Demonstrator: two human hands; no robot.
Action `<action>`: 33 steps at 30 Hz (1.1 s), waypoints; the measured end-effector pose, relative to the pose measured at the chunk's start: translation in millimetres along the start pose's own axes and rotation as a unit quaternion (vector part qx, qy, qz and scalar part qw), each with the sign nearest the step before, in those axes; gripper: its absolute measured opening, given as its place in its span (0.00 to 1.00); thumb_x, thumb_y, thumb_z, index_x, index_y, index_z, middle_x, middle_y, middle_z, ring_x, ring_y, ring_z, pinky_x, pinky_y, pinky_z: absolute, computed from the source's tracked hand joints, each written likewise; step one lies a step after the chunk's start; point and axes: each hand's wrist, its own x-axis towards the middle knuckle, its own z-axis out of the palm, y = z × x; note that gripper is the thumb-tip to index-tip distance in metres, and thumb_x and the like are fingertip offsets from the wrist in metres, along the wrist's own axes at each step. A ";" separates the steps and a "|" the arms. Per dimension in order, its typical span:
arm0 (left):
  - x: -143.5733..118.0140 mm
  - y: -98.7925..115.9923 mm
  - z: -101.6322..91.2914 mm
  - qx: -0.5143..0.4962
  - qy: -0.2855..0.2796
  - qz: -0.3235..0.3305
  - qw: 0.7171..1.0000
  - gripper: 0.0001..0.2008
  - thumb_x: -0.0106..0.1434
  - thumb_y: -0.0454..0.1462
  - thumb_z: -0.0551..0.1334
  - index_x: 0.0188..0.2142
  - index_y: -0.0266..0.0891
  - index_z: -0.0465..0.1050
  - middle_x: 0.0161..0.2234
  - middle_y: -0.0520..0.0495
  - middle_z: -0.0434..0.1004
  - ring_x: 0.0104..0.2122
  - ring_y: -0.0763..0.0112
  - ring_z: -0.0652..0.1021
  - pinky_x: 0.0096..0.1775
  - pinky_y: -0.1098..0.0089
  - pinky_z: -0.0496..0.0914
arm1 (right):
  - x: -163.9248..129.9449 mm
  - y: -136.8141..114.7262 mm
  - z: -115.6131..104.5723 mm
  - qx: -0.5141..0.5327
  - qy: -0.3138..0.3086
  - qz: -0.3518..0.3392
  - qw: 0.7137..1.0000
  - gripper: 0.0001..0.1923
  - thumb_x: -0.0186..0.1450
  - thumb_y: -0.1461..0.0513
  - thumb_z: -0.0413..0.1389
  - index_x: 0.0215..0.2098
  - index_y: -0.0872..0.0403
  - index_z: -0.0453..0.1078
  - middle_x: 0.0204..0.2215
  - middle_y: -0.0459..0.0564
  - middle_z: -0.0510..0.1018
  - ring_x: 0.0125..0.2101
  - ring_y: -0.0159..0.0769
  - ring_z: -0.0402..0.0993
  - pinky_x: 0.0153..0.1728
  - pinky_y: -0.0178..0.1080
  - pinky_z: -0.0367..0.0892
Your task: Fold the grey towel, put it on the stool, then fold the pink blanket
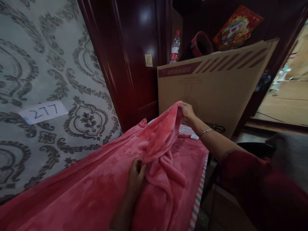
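A pink plush blanket [96, 186] spreads over a surface with a striped cloth [198, 195] showing along its right edge. Up and forward, my right hand [187, 113] pinches a corner of the blanket and holds it raised. Nearer to me, my left hand [137, 171] has its fingers closed on the blanket's edge, low beside the lifted part. Between the two hands the fabric hangs in a slanting fold, and loose folds bunch up just right of my left hand. A small white tag [194, 137] lies by the blanket's far right corner.
Beyond the blanket stands a large cardboard box [216, 86], with a red-capped bottle [175, 48] behind it. Patterned wallpaper [89, 118] with a paper marked 277 [45, 111] borders the left side. Dark red wood panelling [141, 86] rises at the far end. A doorway opens at right.
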 end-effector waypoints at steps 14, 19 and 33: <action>7.6 -11.9 -11.7 -0.161 0.140 -0.012 0.977 0.33 0.55 0.53 0.69 0.56 0.43 0.65 0.51 0.41 0.74 0.48 0.60 0.77 0.48 0.64 0.72 | -92.7 -29.4 95.0 -0.120 -0.213 -0.054 0.968 0.05 0.55 0.65 0.58 0.31 0.52 0.74 0.31 0.44 0.78 0.36 0.37 0.73 0.43 0.40 0.71; 8.2 -1.0 -15.8 -0.141 0.121 -0.069 0.980 0.39 0.49 0.57 0.71 0.55 0.44 0.66 0.57 0.37 0.72 0.56 0.51 0.75 0.50 0.62 0.72 | -232.8 23.1 109.9 -0.059 -0.391 -0.001 0.918 0.09 0.58 0.59 0.59 0.36 0.41 0.78 0.46 0.44 0.81 0.53 0.45 0.73 0.60 0.49 0.66; -0.3 65.7 -19.7 -0.035 0.150 0.074 0.985 0.16 0.56 0.38 0.62 0.45 0.42 0.76 0.46 0.45 0.79 0.49 0.57 0.76 0.54 0.62 0.69 | -168.4 37.7 79.5 0.047 -0.222 0.227 0.947 0.15 0.65 0.47 0.55 0.33 0.50 0.68 0.26 0.50 0.76 0.29 0.40 0.77 0.31 0.41 0.78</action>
